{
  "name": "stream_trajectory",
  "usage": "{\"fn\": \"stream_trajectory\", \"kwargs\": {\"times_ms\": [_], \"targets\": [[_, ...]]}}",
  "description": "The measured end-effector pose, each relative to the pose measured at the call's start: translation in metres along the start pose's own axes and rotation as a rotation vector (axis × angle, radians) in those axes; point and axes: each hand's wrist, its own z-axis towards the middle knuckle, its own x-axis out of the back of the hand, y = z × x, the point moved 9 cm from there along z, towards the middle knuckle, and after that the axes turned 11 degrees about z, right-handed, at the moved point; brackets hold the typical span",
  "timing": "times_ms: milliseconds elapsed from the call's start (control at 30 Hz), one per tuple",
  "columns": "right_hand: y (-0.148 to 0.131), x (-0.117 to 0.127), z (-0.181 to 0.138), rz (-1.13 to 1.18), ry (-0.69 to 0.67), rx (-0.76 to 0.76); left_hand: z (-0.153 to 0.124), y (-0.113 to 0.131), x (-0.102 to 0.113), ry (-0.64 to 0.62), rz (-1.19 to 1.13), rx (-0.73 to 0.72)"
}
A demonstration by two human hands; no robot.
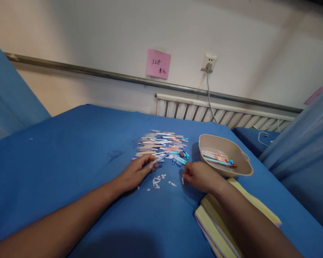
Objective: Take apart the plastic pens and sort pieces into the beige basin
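Between the thumb and fingers of my left hand [136, 173] is a light blue pen barrel [161, 158], tilted up to the right. My right hand [200, 176] is closed in a pinch on a small white piece [182, 180], just above the blue cloth. Beyond both hands lie rows of pen parts [150, 146]: barrels, thin white refills and coloured pieces. Several small white pieces [156, 181] are scattered on the cloth between my hands. Blue clips or caps [177, 162] lie at the near right of the rows.
A beige basin [244, 169] with several pens [218, 158] inside stands on the right. Folded yellow towels [208, 218] lie under my right forearm. Behind the blue-covered table [70, 150] are a radiator [188, 109], a rail and a wall socket [209, 62] with a cord.
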Motion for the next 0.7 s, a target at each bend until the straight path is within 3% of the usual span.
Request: {"fn": "stream_trajectory", "kwargs": {"times_ms": [267,500,600,700], "targets": [[-0.006,-0.015,-0.004,-0.073,-0.121,0.061,0.0,-0.009,-0.003,0.02,-0.101,0.029],[-0.019,-0.015,-0.006,-0.162,-0.061,0.132,0.0,-0.004,-0.001,0.009,-0.022,0.031],[-0.025,-0.005,-0.005,-0.034,0.026,0.177,0.0,-0.003,0.0,0.01,0.01,0.032],[-0.025,0.01,-0.002,0.274,0.169,0.222,0.0,-0.002,0.002,0.018,0.051,0.026]]}}
